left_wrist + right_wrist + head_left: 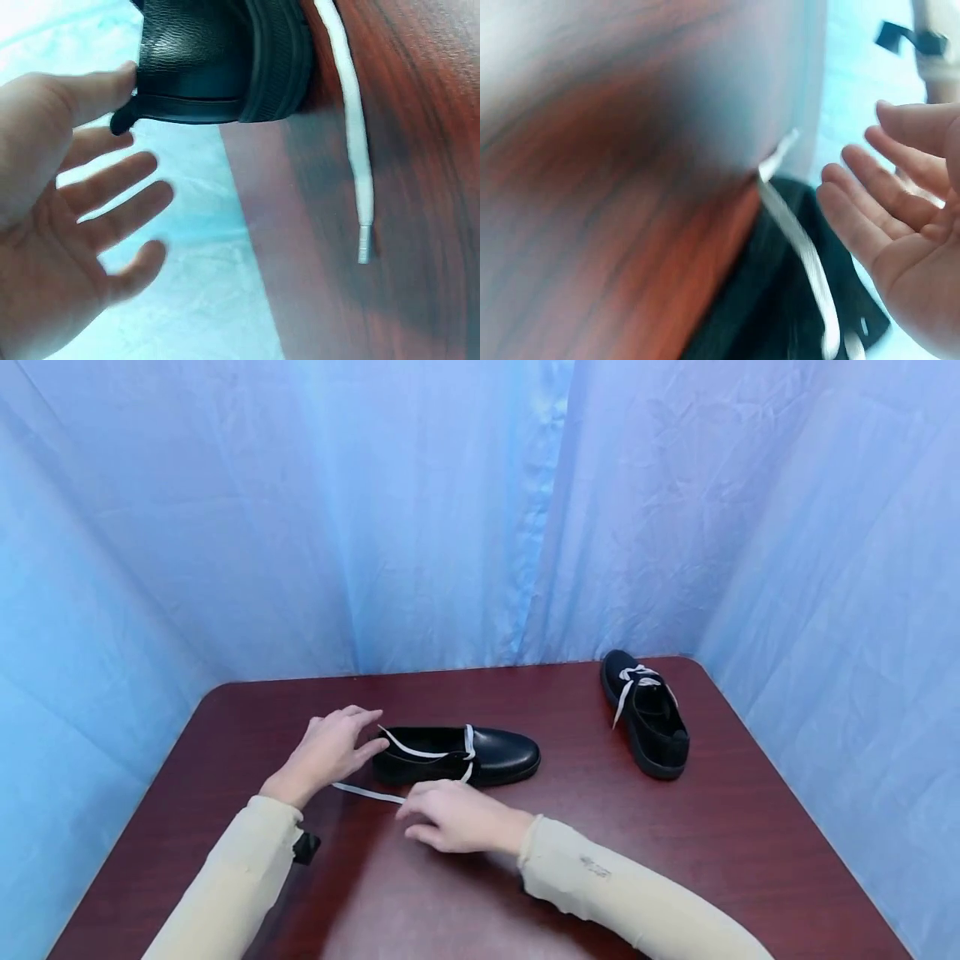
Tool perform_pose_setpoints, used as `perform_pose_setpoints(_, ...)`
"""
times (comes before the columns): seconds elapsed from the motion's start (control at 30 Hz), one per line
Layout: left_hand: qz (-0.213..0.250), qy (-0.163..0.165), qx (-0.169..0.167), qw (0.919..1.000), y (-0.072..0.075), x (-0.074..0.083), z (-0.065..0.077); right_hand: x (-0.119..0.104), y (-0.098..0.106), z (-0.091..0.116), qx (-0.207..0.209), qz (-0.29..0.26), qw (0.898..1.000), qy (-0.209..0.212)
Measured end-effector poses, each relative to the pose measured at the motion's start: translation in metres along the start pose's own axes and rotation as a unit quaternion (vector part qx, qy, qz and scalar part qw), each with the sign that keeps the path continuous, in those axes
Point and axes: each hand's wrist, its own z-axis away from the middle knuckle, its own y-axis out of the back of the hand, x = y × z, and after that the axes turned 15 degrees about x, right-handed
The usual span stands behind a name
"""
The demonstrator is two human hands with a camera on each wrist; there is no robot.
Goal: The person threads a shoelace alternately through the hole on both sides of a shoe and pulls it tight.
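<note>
A black leather shoe [506,756] stands on the table, its toe pointing right and its heel left. White lace is knotted across its front. One lace end lies over the shoe's opening toward the heel; the other lace end [356,142] stretches along the tabletop beside the shoe. At the heel is my left hand [330,750], fingers spread and thumb close to the heel's top edge; whether it touches is unclear. My right hand [461,817] hovers by the shoe's near side, fingers loosely bent and holding nothing, near the lace [802,251]. The right wrist view is blurred.
A second black shoe [666,750] with tied white laces stands at the back right of the dark red wooden table [720,860]. Pale blue curtains [450,527] hang behind the table and along both sides.
</note>
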Motion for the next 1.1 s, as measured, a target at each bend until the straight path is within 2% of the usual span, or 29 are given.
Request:
perform_pose_setpoints(0.07,0.029,0.022,-0.038,0.9986,0.001,-0.004,0.0,-0.007,-0.012,-0.014,-0.03,0.023,0.999,0.0)
perform_pose_setpoints(0.2,0.089,0.06,-0.078,0.9911,-0.002,-0.013,0.001,-0.017,-0.031,-0.038,-0.079,0.059,0.994,-0.035)
perform_pose_setpoints(0.37,0.123,0.093,-0.105,0.9824,-0.006,-0.017,0.002,-0.024,-0.046,-0.054,-0.091,0.122,0.985,-0.081)
perform_pose_setpoints(0.5,0.131,0.096,-0.106,0.9811,-0.007,-0.017,0.002,-0.024,-0.054,-0.057,-0.073,0.147,0.982,-0.094)
perform_pose_setpoints(0.63,0.134,0.092,-0.1,0.9816,-0.006,-0.013,0.0,-0.023,-0.056,-0.057,-0.07,0.132,0.984,-0.097)
perform_pose_setpoints(0.87,0.131,0.082,-0.094,0.9835,-0.005,-0.011,0.0,-0.028,-0.049,-0.065,-0.143,0.106,0.979,-0.103)
perform_pose_setpoints(1.1,0.136,0.087,-0.093,0.9825,-0.008,-0.013,0.003,-0.034,-0.047,-0.067,-0.18,0.116,0.971,-0.11)
